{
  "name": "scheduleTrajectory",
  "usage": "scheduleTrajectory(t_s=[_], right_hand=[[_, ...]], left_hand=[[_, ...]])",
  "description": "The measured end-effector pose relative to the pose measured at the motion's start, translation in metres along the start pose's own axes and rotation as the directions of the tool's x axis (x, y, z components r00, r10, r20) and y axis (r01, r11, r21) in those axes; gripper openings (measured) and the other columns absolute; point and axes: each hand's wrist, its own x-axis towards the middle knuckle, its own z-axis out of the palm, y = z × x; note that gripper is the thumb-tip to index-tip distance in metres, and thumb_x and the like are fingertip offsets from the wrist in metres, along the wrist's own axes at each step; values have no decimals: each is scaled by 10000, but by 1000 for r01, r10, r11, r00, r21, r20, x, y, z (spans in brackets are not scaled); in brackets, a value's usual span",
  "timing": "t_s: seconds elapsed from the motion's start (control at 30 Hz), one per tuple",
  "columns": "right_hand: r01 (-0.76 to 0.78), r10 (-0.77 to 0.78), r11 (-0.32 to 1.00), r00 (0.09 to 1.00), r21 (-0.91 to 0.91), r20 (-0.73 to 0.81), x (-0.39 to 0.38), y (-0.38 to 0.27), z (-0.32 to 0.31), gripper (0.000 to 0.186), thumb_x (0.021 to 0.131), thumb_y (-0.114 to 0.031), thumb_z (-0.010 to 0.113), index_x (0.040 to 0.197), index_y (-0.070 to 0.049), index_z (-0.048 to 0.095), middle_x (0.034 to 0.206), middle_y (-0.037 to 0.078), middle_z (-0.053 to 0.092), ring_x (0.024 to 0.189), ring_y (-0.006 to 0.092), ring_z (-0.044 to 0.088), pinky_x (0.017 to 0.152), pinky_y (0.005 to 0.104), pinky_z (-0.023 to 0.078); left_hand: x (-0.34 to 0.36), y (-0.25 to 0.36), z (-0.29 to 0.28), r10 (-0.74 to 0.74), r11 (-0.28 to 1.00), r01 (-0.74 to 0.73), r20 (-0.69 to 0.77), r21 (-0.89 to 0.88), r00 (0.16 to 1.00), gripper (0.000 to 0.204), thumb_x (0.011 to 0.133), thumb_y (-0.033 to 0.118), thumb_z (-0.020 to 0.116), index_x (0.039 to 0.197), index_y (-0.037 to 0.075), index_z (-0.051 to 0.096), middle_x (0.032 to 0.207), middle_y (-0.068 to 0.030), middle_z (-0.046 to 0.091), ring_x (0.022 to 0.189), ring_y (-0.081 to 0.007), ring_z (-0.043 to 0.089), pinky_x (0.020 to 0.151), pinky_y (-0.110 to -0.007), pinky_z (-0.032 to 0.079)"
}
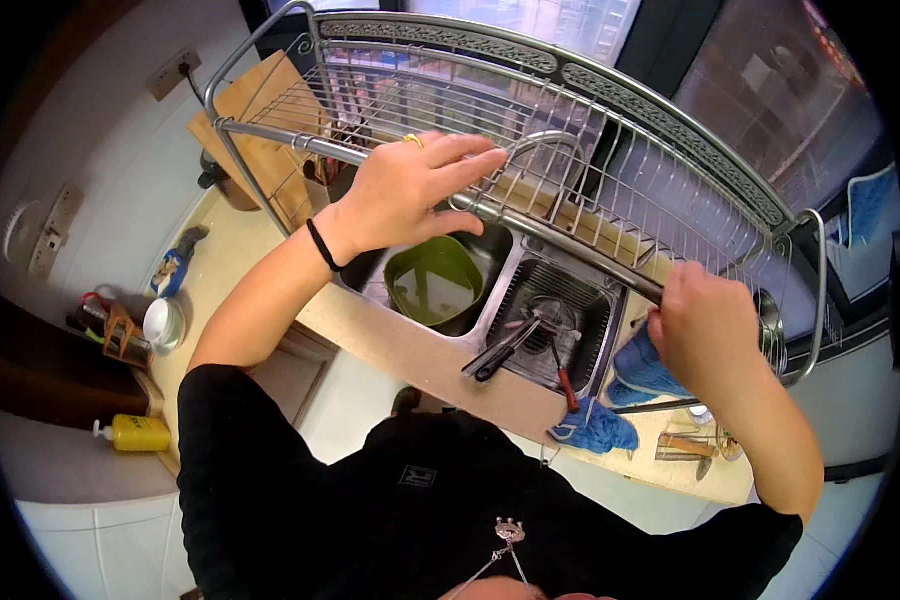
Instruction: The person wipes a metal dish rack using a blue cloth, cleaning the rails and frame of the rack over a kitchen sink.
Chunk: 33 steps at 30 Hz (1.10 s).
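My left hand [402, 192] is spread over the round front rail [570, 247] of the long silver metal-wire dish rack [592, 108], contact unclear; the rack, reaching beyond both hands, should be stiff, bulky, best gripped by that rail, where my right hand [708, 322] curls; its back band [660, 115] looks patterned.

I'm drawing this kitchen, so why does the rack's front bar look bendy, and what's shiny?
Head view: the front bar looks curved, probably because the fisheye lens bends straight edges; head view: pale glare shows inside the green basin, and the window looks bright; head view: the picture's corners go black.
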Motion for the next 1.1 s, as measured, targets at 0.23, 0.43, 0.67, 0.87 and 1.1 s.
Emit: scheduleTrajectory(t_s=[0.23,0.43,0.67,0.87,1.1], right_hand=[[87,-54,992,944,88,-327,47,-60,-35,467,689,-329,792,975,-19,592,828,61,561,684,201,637,554,294,486],[84,-114,993,873,-83,-475,105,-103,-29,290,733,-244,695,891,-16,611,751,55,548,647,153,601,516,262,464],[18,-128,980,822,-199,-556,120,-119,-28,161,786,-94,558,873,26,619,776,99,604,629,149,560,487,249,435],[9,-169,953,843,-301,-511,121,-120,-27,305,794,-112,571,1013,91,634,819,131,647,682,171,601,529,253,467],[87,-219,944,886,-317,-409,118,-112,-36,331,818,-126,573,1075,79,613,748,72,614,667,161,610,523,259,476]], left_hand=[[-20,-11,4,21,992,-23,-21,-121,1000,490,740,194,758,1204,79,647,942,-64,691,714,-237,658,587,-323,516],[-24,-17,10,-1,980,-7,-40,-199,999,406,728,140,724,1126,93,656,957,-70,684,767,-248,668,638,-340,529],[-27,-20,21,113,989,-126,-148,-82,983,240,781,177,703,999,99,642,831,-12,627,734,-165,648,597,-286,497],[-25,-23,30,189,982,-182,-253,50,949,99,807,141,619,874,70,638,658,-4,530,591,-136,604,505,-259,478],[-24,-20,35,198,977,-158,-340,140,919,126,814,145,598,696,102,586,602,7,493,525,-101,569,429,-254,422]])
